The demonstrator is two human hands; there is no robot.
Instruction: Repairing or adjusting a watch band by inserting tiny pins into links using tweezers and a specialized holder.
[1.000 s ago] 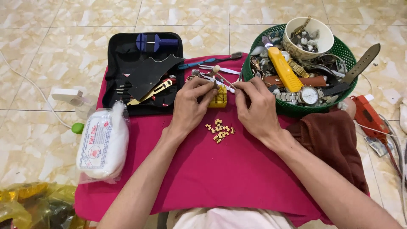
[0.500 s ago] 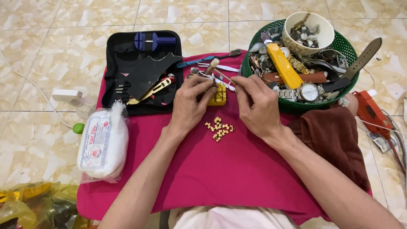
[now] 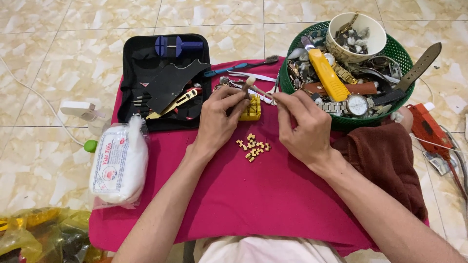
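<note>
Yellow block (image 3: 252, 111) sits at 12 o'clock under your left hand (image 3: 219, 117), fingers closed on it, your right hand (image 3: 302, 127) gripping a small hammer (image 3: 257, 87), gold links (image 3: 252, 147) loose at 6, green basket (image 3: 287, 85) crowding 2 o'clock.

Soft, even light is falling from above, casting only faint shadows; glossy cream marble-patterned floor tiles (image 3: 63, 63) are gleaming mildly, and focus is staying sharp throughout.

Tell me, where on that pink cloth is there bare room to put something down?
The pink cloth is bare between the forearms, below the small gold links, and beside the white bag. Crowded near the black tool case, yellow block and green basket.
</note>
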